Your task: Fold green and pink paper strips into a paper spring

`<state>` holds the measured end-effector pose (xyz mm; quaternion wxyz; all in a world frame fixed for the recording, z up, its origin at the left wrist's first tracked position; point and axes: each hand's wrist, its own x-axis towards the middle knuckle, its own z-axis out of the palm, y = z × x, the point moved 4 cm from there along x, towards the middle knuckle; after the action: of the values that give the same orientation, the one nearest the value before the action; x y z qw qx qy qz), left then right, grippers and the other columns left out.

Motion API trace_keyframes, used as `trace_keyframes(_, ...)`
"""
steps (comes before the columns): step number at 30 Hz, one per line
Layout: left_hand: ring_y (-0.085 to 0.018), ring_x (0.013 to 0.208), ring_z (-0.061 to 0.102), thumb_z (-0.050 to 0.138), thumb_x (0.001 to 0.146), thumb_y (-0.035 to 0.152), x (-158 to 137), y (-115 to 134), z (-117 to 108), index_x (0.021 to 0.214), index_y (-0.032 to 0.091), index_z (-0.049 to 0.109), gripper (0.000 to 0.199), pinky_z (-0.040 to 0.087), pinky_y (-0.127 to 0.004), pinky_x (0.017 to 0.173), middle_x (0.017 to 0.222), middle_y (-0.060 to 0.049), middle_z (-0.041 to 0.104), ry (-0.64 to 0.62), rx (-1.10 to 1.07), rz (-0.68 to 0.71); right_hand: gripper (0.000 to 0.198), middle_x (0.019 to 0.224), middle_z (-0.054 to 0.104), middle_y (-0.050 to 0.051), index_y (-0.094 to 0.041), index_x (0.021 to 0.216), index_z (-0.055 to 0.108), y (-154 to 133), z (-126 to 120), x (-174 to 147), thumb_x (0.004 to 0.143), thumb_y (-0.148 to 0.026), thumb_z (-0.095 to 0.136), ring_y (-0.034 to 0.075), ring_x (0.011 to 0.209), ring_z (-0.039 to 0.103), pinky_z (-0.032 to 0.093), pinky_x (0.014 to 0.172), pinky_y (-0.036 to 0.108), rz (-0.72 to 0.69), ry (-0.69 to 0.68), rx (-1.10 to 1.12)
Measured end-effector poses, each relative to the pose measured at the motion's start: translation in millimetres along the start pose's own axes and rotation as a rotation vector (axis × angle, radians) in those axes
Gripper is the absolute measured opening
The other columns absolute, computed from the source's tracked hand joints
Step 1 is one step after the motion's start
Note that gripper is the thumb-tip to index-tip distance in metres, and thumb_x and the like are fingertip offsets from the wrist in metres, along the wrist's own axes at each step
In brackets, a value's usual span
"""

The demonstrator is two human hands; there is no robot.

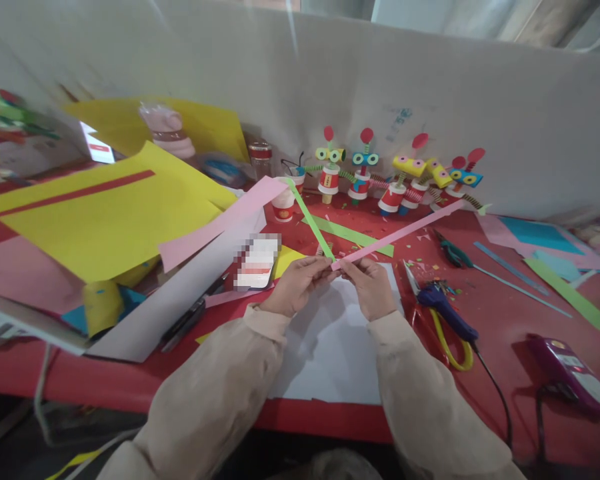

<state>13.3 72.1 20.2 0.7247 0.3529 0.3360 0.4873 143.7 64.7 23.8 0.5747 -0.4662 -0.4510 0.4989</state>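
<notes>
Over a white sheet of paper [325, 360], my two hands meet at the joined ends of two narrow paper strips. My left hand [297, 285] pinches the end of the green paper strip [311, 220], which rises up and to the left. In my right hand [371, 287], thumb and fingers close on the pink paper strip [405, 231], which slants up to the right. The strips overlap at their near ends and form a V; whether they are glued there I cannot tell. Another green strip [353, 237] lies flat behind them.
Paper-cup figures [363, 180] stand along the back wall. To the right lie a blue glue gun [447, 313], yellow-handled scissors [437, 333], pliers [453, 252] and a purple device [570, 373]. A phone [260, 263] and yellow paper sheets [115, 220] are on the left.
</notes>
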Motion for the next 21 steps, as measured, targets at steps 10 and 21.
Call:
trace_keyframes(10,-0.009,0.071,0.059,0.074,0.064,0.024,-1.6,3.1,-0.1,0.069,0.013,0.068,0.013,0.049,-0.023,0.079,0.072,-0.001,0.063,-0.03,-0.076,-0.045,0.018,0.065,0.067,0.001,-0.019,0.069,0.068,1.8,4.2,0.5,0.064,-0.036,0.072,0.014,0.062,0.06,0.048,0.066,0.03,0.019,-0.01,0.1)
trace_keyframes(21,-0.012,0.064,0.061,0.077,0.059,0.022,-0.4,3.2,-1.9,0.064,0.012,0.065,0.016,0.049,-0.028,0.073,0.064,-0.001,0.062,0.042,0.048,0.033,0.023,0.067,0.066,0.002,-0.018,0.069,0.067,-2.1,3.8,-2.6,0.068,-0.041,0.068,0.014,0.064,0.059,0.048,0.065,0.029,0.015,-0.001,0.039)
